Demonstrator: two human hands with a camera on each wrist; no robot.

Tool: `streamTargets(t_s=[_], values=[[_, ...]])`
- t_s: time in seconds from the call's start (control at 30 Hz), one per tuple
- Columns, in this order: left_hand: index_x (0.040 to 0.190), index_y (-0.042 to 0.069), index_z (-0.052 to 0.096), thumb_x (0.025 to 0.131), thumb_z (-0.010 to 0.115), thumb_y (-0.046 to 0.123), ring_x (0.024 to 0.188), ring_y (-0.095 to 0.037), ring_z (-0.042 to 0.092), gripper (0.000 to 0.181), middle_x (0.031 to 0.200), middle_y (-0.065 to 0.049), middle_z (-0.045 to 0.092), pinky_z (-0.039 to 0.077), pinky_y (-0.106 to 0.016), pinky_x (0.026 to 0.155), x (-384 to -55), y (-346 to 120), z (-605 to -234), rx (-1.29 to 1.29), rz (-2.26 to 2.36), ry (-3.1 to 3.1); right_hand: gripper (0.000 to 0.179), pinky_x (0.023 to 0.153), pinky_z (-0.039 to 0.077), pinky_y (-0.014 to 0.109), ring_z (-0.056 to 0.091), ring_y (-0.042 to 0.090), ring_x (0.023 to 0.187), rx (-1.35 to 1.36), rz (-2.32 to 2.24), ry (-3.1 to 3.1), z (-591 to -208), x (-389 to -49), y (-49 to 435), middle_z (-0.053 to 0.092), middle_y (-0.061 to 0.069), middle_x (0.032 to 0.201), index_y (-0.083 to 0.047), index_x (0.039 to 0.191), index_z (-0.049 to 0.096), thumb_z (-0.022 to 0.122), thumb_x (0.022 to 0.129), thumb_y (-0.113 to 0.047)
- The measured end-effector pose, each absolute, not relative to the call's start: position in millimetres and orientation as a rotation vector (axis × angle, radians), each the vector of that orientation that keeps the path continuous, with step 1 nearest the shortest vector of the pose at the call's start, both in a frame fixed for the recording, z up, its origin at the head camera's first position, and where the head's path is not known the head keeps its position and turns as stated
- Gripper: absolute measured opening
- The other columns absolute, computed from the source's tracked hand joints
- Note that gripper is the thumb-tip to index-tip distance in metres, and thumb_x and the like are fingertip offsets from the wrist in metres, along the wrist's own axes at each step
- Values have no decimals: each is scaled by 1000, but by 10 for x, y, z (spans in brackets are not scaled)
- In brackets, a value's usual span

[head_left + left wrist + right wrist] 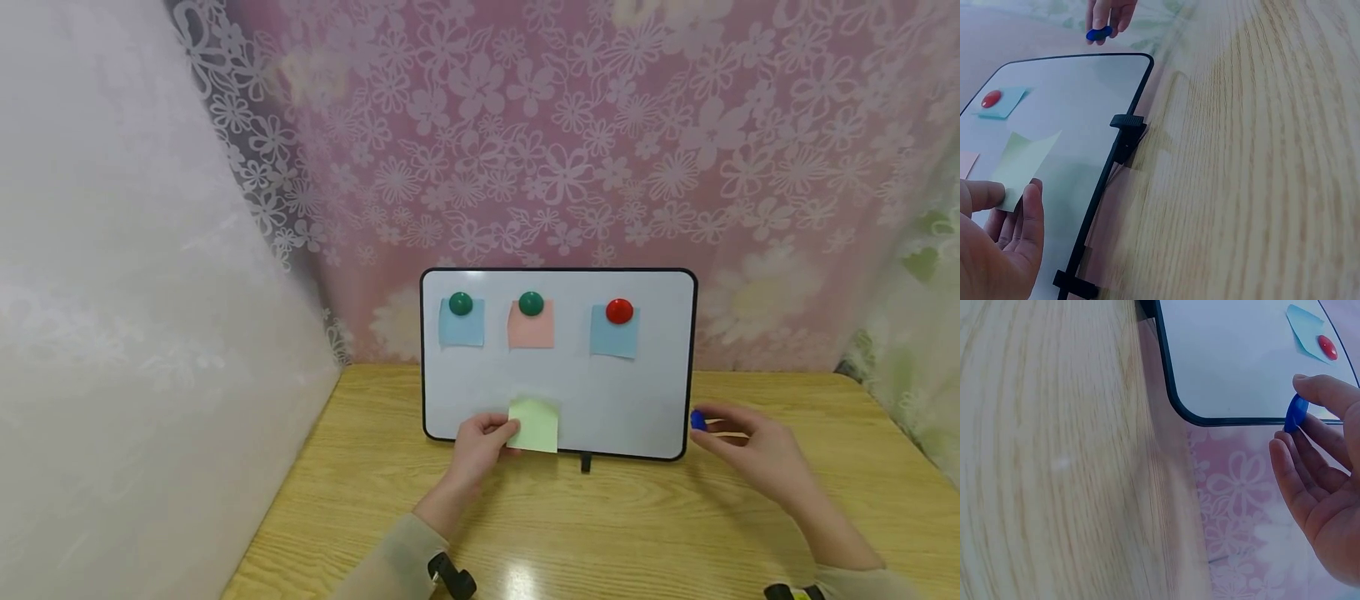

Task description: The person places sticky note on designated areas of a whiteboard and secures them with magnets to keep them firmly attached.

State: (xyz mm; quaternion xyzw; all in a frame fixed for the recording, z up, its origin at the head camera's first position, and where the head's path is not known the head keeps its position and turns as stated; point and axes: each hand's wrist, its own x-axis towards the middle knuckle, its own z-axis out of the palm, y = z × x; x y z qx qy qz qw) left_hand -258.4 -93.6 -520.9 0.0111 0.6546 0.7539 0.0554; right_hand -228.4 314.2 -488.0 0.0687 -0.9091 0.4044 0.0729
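My left hand (482, 446) pinches a pale green sticky note (536, 427) by its left edge, in front of the lower part of a small whiteboard (465, 387). Off the board's right edge, my right hand (765, 454) holds a round blue magnet (698, 420) between thumb and fingers. In the right wrist view the blue magnet (1296, 414) is seen edge-on by the board's corner. Along the board's upper half hang a blue note (461, 331) and a pink note (531, 332) under green magnets, plus another blue note (613, 340) under a red magnet (619, 311).
The black-framed board stands on a wooden table (645, 525), with a black foot (586, 462) at its lower edge. Behind hangs a pink flowered curtain (480, 167). A whitish sheet (150, 333) borders the left side, and a green-patterned one (922, 333) the right.
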Motion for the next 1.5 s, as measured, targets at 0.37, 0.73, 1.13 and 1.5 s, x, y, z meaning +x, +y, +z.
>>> streamTargets(t_s=[0.37, 0.73, 1.13, 1.5], values=[[114, -8, 69, 104, 74, 14, 81, -18, 70, 25, 100, -11, 71, 62, -51, 89, -2605, -894, -5227, 22, 2310, 1983, 51, 76, 60, 22, 70, -1, 98, 238, 1229, -2721, -4862, -2300, 2994, 70, 19, 132, -7, 141, 69, 80, 100, -34], [114, -9, 69, 103, 74, 13, 81, -22, 71, 25, 102, -12, 71, 61, -55, 89, -2619, -840, -5235, -2, 2337, 1992, 49, 77, 60, 20, 76, 26, 101, 312, 1261, -2681, -4826, -2361, 2753, 74, 16, 117, -3, 138, 70, 83, 98, -27], [114, -7, 69, 102, 75, 13, 80, -20, 71, 24, 103, -14, 73, 62, -55, 86, -2624, -785, -5270, -22, 2355, 2037, 45, 78, 60, 21, 77, 27, 98, 398, 1264, -2634, -4823, -2459, 2417, 73, 15, 121, -6, 134, 73, 86, 95, -24], [117, -8, 71, 104, 73, 13, 85, -25, 73, 25, 105, -15, 73, 62, -56, 88, -2628, -775, -5259, 20, 2347, 2055, 43, 82, 60, 22, 75, 24, 98, 481, 1322, -2582, -4816, -2496, 2106, 73, 10, 120, -7, 132, 74, 87, 94, -22]])
